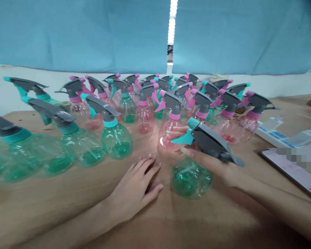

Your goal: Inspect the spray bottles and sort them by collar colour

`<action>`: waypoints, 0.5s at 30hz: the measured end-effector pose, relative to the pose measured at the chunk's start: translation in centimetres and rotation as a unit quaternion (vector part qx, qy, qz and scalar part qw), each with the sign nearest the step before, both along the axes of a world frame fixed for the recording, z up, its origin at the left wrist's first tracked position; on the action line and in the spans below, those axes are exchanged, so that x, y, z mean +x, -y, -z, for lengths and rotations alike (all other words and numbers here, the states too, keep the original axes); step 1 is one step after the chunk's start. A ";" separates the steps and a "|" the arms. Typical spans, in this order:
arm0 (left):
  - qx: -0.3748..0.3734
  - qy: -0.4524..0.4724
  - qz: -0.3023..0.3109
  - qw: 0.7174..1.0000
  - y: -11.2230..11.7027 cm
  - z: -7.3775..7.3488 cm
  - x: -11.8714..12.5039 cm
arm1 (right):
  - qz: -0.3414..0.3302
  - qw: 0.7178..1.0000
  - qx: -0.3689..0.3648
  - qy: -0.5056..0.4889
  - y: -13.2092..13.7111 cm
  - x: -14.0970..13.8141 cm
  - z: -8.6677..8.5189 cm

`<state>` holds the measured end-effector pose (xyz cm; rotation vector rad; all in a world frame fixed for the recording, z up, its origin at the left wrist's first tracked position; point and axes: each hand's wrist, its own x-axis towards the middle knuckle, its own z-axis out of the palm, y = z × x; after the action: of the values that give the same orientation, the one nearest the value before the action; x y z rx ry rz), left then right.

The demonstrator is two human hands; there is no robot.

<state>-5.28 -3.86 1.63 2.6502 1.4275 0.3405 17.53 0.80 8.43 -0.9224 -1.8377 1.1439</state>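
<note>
My right hand (pixel 215 166) is around the neck of a green spray bottle (pixel 191 180) with a grey head and a teal nozzle and trigger. Its thumb and fingers reach past the neck on the near and far sides, partly hidden by the head. The bottle stands at or just above the wooden table (pixel 93 214); I cannot tell which. My left hand (pixel 137 183) lies palm down on the table to the left of that bottle, fingers stretched out and holding nothing. Just beyond the hands stand a pink spray bottle (pixel 171 129) and a green spray bottle (pixel 116 141).
Several green spray bottles (pixel 80 148) line the left side. Several pink and green spray bottles (pixel 145 119) crowd the back. At the right lie a phone (pixel 287 169) and a white power strip (pixel 271 133). A blue curtain (pixel 80 34) hangs behind.
</note>
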 end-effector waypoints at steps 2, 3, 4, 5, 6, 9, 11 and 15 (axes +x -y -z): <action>0.002 0.003 -0.002 1.000 0.0 0.0 0.0 | -0.002 1.000 -0.001 0.002 0.0 -0.1 0.0; 0.003 0.005 -0.002 1.000 0.0 0.1 0.0 | -0.003 1.000 -0.002 0.000 0.0 -0.1 -0.1; 0.005 0.006 -0.001 1.000 0.0 0.1 -0.1 | -0.004 1.000 -0.006 -0.001 0.0 -0.1 -0.1; 0.007 0.007 0.000 1.000 0.0 0.1 -0.1 | -0.005 1.000 -0.006 -0.006 0.0 -0.2 -0.1; 0.008 0.007 0.001 1.000 0.0 0.1 -0.1 | -0.008 1.000 -0.007 -0.013 0.0 -0.2 0.0; 0.007 0.001 0.001 1.000 0.0 0.1 -0.1 | -0.026 0.999 -0.005 -0.034 -0.1 -0.2 0.0; 0.004 -0.005 0.000 1.000 0.0 0.1 -0.1 | -0.041 0.998 -0.009 -0.047 -0.1 -0.3 0.0; 0.006 0.000 0.000 1.000 0.0 0.1 -0.1 | -0.072 0.995 -0.041 -0.059 -0.2 -0.6 -0.3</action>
<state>-5.39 -3.83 1.55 2.6600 1.4305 0.3497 16.94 1.01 8.71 -0.7602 -1.7949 1.3419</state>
